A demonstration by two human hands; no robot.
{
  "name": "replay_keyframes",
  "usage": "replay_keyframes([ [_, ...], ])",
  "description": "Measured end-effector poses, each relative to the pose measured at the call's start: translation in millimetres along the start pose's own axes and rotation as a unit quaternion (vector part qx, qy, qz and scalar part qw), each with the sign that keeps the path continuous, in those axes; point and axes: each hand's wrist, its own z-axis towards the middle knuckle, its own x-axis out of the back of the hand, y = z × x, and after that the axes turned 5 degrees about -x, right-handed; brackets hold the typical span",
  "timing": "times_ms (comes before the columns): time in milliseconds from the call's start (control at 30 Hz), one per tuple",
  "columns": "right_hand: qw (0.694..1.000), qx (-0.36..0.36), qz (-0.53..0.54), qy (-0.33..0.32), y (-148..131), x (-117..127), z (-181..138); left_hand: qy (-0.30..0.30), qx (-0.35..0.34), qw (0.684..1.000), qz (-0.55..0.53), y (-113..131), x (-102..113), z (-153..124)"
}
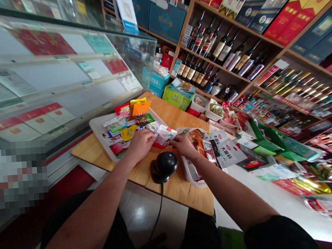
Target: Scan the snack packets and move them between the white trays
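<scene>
Between my hands is a white and red snack packet (164, 135), held up above the wooden table. My left hand (141, 143) has its fingers closed at the packet's left side. The right corner of the packet is pinched by my right hand (184, 145). Left of them, a white tray (101, 138) holds several colourful small snack packets (129, 131). On the right, a second white plastic tray (190, 172) carries more packets, partly hidden under my right forearm. A black barcode scanner (166, 162) stands on the table just below the packet, its cable hanging toward me.
A glass display counter (65, 71) with cigarette packs runs along the left. Shelves of wine bottles (220, 48) and boxed liquor rise behind. Grey snack bags (228, 148) lie beside the right tray, and a green box (177, 97) stands at the table's far edge.
</scene>
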Motion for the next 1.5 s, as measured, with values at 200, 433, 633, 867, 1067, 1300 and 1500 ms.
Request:
replay_keyframes([
  [200, 0.997, 0.007, -0.065, 0.051, 1.8, 1.6, -1.6, 0.005, -0.002, 1.0, 0.002, 2.2, -1.2, -1.2],
  [433, 0.999, -0.002, 0.028, 0.035, 0.1, 5.2, -7.9, 0.008, 0.005, 0.998, -0.06, 10.9, -2.1, 1.8],
  [633, 0.995, 0.033, 0.076, 0.047, -11.6, 21.1, -18.5, 0.016, 0.023, 0.994, -0.109, 23.4, -2.7, 4.0],
  [867, 0.993, 0.024, 0.035, 0.112, -13.7, 35.4, -37.3, 0.026, 0.073, 0.987, -0.142, 35.8, -3.4, 2.9],
  [1067, 0.97, -0.029, 0.01, 0.241, 1.1, 54.0, -49.4, 0.05, 0.127, 0.985, -0.108, 36.2, 4.1, -1.7],
  [1300, 0.932, -0.08, -0.042, 0.35, 4.0, 72.8, -48.7, 0.055, 0.136, 0.985, -0.094, 35.5, 2.9, -4.5],
  [1500, 0.921, -0.08, -0.149, 0.352, 0.7, 66.8, -41.0, 0.052, 0.122, 0.986, -0.101, 32.1, -4.0, -0.7],
])
